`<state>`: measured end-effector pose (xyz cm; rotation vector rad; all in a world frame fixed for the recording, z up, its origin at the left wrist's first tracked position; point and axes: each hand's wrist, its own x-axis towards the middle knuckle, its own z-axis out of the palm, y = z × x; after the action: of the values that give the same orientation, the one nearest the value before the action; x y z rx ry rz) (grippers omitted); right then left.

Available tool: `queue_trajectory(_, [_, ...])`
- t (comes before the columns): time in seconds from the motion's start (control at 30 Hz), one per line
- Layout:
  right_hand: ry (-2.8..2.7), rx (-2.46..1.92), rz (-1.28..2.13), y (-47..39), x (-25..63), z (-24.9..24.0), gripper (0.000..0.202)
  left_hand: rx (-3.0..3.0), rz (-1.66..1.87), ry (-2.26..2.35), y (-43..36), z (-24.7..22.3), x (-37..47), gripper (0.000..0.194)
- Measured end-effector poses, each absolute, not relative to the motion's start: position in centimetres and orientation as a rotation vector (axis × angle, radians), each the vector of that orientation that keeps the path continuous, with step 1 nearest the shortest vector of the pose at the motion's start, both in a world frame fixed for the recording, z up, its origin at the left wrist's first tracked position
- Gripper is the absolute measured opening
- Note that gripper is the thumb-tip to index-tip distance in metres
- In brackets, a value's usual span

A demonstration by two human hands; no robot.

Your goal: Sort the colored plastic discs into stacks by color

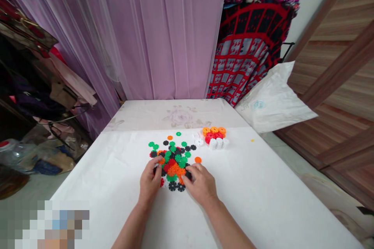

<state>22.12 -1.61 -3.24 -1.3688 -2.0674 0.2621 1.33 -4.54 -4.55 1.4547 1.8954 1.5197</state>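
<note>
Flat notched plastic discs in green, black, red and orange (174, 169) lie in a loose pile on the white-covered table. My left hand (151, 176) is at the pile's left edge, its thumb and fingers curved near an orange disc; whether it grips one is unclear. At the right edge, my right hand (199, 181) has its fingertips beside black and orange discs, and its grip is also hard to make out. Stacked discs in orange (214, 129), red (210, 137) and white (219, 143) stand in rows behind and to the right of the pile.
The table (248, 194) has a floral strip at its far end. A single orange disc (198, 160) lies right of the pile, and loose white discs (199, 142) sit beside the stacks. A white bag (271, 103) stands past the right edge; purple curtains (169, 35) hang behind.
</note>
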Motion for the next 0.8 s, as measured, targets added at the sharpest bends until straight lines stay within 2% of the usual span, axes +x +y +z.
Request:
queue_trajectory(0.5, [-2.121,-1.477,0.235,-1.7,21.1,-2.5,0.028,1.432,1.456,1.955,-3.7,-4.0,2.1,0.030])
queue_trajectory(0.8, [-2.083,-1.471,0.235,-1.6,20.4,-2.6,0.019,1.485,1.432,1.948,-3.7,-3.3,2.3,0.030])
